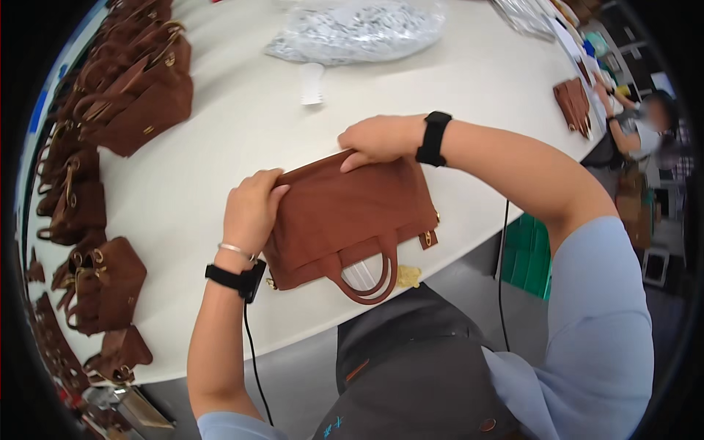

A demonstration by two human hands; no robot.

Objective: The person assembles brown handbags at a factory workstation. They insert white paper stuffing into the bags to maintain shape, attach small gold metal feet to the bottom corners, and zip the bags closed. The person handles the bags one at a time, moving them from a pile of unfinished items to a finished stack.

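A brown handbag [348,213] lies flat on the white table [220,117] in front of me, its looped handles [389,271] toward my body. My left hand [253,209] grips its far left corner, the thumb lying on the upper face. Along the far edge, my right hand [378,141] holds the bag with its thumb on top; the other fingers are partly hidden behind that edge. Gold-coloured fittings show at the bag's sides, and a small brown tab [428,239] hangs at its right. Beside the handles rests a crumpled yellow piece [409,276], its kind unclear.
Many brown handbags [139,103] crowd the table's left side. Far off lie a clear plastic bag [356,33] of small pieces and a white card-like piece [312,84]. Another brown bag [572,106] sits far right, near a person [638,125]. A green crate [526,257] stands below the edge.
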